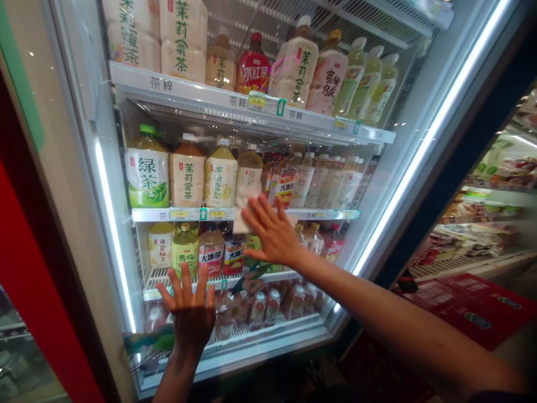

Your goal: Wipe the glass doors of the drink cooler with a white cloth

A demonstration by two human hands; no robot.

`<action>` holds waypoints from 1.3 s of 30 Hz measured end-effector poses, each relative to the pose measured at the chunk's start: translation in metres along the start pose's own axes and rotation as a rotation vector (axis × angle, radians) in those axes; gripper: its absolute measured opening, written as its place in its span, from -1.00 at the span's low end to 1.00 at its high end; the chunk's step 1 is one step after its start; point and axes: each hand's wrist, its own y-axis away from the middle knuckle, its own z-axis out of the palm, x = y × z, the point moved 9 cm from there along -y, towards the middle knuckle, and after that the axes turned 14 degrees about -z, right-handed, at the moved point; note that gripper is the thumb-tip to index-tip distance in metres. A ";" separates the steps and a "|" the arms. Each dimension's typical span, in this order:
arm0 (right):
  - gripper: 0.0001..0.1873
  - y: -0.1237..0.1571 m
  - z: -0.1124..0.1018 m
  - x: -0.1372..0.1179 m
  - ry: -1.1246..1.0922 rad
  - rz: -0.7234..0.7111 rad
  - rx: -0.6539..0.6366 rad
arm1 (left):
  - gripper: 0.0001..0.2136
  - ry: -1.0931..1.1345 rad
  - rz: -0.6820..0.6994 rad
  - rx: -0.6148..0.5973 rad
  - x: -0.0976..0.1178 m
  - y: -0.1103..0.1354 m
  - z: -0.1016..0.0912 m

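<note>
A drinks fridge with a glass door (380,168) fills the view. My left hand (191,310) lies flat on the lower glass with its fingers spread, in front of the bottom shelves. Higher up, my right hand (272,232) is also flat and spread on the glass. Its fingertips press a white cloth (244,208) against the pane at the level of the middle shelf. Behind the glass stand rows of tea bottles, among them a green-labelled bottle (147,168) at the left and a red-labelled bottle (253,70) on the top shelf.
White light strips run down both sides of the fridge frame (423,140). A red panel (37,274) stands at the left. At the right is an open chiller (482,224) with packaged goods, and red cartons (474,310) lie low beside it.
</note>
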 end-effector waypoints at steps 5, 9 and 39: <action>-0.24 0.078 0.036 -0.100 -0.179 -0.530 -0.093 | -0.27 0.025 0.019 0.027 0.019 -0.004 0.002; -0.10 0.062 0.008 -0.010 -0.067 -0.346 -0.071 | -0.20 0.054 0.058 0.050 0.036 -0.010 -0.001; -0.14 0.166 0.038 -0.076 0.027 0.591 0.208 | -0.32 -0.020 0.200 0.001 0.080 -0.030 -0.005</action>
